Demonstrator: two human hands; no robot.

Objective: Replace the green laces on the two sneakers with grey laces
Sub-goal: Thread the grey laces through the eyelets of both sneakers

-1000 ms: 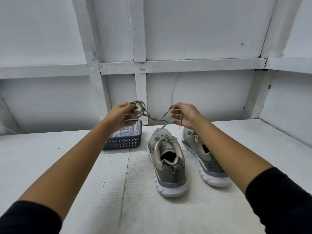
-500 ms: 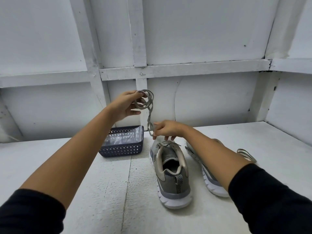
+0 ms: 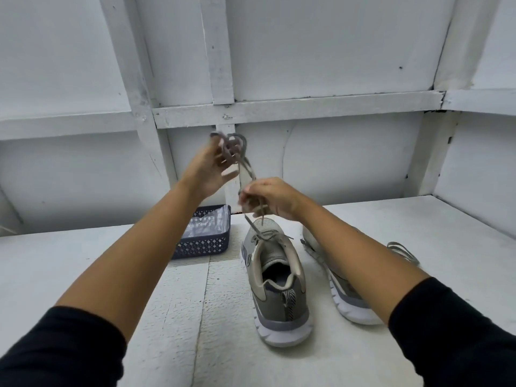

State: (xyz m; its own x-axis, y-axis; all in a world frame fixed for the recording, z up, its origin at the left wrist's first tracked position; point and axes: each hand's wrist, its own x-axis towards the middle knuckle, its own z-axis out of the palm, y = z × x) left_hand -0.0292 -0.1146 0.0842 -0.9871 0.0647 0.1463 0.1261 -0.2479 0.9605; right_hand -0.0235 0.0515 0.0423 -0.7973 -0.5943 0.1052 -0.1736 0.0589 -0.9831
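Two grey-beige sneakers with white soles stand heel towards me. The left sneaker [image 3: 275, 277] is in full view; the right sneaker [image 3: 339, 286] is partly hidden by my right forearm. My left hand [image 3: 208, 170] is raised above them and holds a coiled bundle of grey lace [image 3: 233, 148]. The lace runs down to my right hand [image 3: 269, 198], which pinches it just above the left sneaker's toe. A strand hangs from that hand to the eyelets. Another lace [image 3: 402, 251] lies on the surface right of my right arm.
A dark blue perforated basket [image 3: 206, 243] with clear plastic inside sits left of the sneakers near the back wall. The white work surface [image 3: 83, 272] ends at white panelled walls behind and on the right.
My left hand has lifted the lace bundle a little higher and my right hand has slid up along the lace. The view has tilted slightly.
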